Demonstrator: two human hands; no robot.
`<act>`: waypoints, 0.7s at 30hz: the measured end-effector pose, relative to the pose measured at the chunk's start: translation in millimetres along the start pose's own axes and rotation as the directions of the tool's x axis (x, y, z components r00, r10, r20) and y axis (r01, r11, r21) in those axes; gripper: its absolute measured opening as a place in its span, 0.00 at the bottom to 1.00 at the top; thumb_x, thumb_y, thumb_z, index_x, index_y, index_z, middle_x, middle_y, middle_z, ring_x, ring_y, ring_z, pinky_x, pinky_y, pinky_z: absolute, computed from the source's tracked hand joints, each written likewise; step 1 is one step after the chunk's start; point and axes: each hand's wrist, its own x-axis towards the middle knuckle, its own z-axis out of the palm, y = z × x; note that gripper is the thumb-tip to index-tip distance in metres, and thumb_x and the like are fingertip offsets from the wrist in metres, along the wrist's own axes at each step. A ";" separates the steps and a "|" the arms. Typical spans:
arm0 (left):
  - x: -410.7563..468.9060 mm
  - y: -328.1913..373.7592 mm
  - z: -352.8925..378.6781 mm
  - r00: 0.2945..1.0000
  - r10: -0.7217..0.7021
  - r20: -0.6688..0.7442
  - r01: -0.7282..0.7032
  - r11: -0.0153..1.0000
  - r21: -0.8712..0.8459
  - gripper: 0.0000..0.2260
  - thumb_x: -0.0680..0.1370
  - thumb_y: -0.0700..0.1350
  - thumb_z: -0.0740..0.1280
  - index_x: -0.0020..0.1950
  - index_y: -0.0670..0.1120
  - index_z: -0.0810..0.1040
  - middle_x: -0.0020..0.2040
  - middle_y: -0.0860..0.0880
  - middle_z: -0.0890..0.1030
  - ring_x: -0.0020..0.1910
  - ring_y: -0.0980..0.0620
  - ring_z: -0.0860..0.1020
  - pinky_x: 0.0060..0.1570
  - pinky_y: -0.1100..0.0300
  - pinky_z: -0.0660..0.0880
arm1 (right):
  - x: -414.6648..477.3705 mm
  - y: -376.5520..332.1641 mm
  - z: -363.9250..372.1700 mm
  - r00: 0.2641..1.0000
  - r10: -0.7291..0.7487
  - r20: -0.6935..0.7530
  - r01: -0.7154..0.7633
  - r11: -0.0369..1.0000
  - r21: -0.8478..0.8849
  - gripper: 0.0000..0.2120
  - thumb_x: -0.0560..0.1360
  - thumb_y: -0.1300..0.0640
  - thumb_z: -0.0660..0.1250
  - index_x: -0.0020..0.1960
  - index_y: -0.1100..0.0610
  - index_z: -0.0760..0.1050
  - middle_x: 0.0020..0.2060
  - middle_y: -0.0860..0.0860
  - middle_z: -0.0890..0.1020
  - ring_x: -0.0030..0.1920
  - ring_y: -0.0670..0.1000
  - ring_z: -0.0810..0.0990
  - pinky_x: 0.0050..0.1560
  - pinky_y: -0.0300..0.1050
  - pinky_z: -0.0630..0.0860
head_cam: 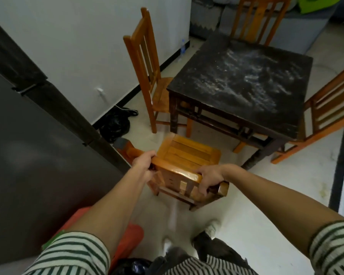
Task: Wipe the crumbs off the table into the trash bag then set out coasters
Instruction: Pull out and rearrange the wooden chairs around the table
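Two bare hands grip the top rail of a wooden chair (pixel 189 155) whose backrest faces the camera. Far left of the fingers stands a dark grey cabinet (pixel 38 155), with a white wall (pixel 77 46) beyond it. A black trash bag (pixel 114 125) lies on the floor (pixel 266 205) at the base of that wall, up and left of the left hand and well apart from it. The left hand (pixel 143 162) has its fingers (pixel 147 155) clamped over the left end of the rail. The right hand (pixel 209 178) has its fingers wrapped over the right end of the rail, curling down its near face. A second chair (pixel 147 72) stands beyond the left hand, tucked against the left side of the worktop (pixel 242 82). The worktop, dark and square, lies beyond and to the right of the right hand, its surface streaked with pale crumbs (pixel 246 76). A third chair (pixel 258 18) stands at its far side, a fourth (pixel 326 114) at its right side. Striped sleeves (pixel 74 253) cover both upper arms. Coasters cannot be made out.
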 end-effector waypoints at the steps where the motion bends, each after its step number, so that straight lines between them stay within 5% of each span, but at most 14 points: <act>1: 0.3 0.6 5.4 1.000 -0.003 -0.005 0.003 1.000 -0.006 0.08 0.72 0.32 0.65 0.37 0.43 0.69 0.34 0.45 0.71 0.33 0.50 0.73 0.34 0.54 0.75 | 0.1 2.8 -3.4 1.000 0.006 -0.004 -0.006 1.000 0.004 0.26 0.65 0.64 0.74 0.62 0.57 0.74 0.46 0.55 0.81 0.38 0.49 0.81 0.35 0.41 0.77; 7: 14.8 4.2 44.0 1.000 0.003 -0.029 -0.003 1.000 -0.018 0.09 0.72 0.31 0.65 0.40 0.43 0.68 0.37 0.45 0.70 0.36 0.49 0.73 0.53 0.49 0.77 | 9.2 28.8 -25.5 0.999 0.033 -0.040 -0.033 0.999 0.009 0.31 0.64 0.62 0.75 0.65 0.55 0.70 0.54 0.60 0.82 0.45 0.54 0.81 0.46 0.50 0.79; 21: 57.8 57.8 121.9 1.000 0.017 0.005 -0.017 0.997 0.074 0.09 0.73 0.33 0.63 0.37 0.45 0.67 0.35 0.47 0.67 0.34 0.51 0.70 0.55 0.49 0.76 | 25.4 45.3 -110.1 0.997 -0.012 -0.077 0.012 1.000 -0.008 0.40 0.63 0.59 0.75 0.72 0.57 0.64 0.52 0.57 0.80 0.49 0.56 0.82 0.42 0.49 0.80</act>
